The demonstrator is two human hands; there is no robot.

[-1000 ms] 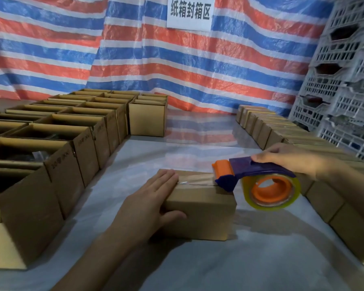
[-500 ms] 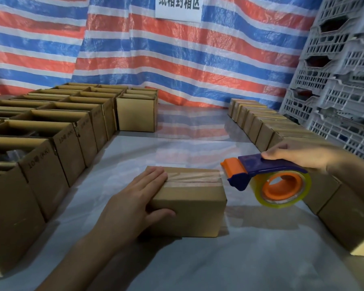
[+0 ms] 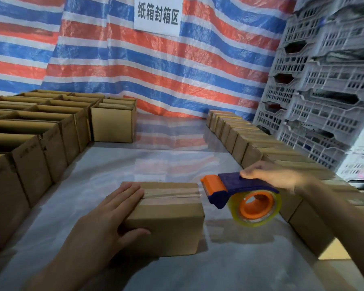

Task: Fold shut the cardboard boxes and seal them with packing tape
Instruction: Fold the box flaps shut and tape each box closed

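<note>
A small closed cardboard box [image 3: 170, 219] sits on the table in front of me, with a strip of clear tape running along its top seam. My left hand [image 3: 109, 219] grips the box's left end, fingers flat on the top and thumb on the near side. My right hand [image 3: 271, 177] holds a blue and orange tape dispenser [image 3: 240, 194] with a roll of clear tape, in the air just right of the box and off its top.
Open cardboard boxes [image 3: 36, 139] stand in rows on the left. A row of closed boxes [image 3: 261, 141] runs along the right side. White plastic crates [image 3: 324, 91] are stacked at the far right. A striped tarp with a white sign [image 3: 158, 15] hangs behind the grey table [image 3: 156, 160].
The tape dispenser has come off the box's top and moved to the right, clear of the box. My left hand has stayed on the box's left end.
</note>
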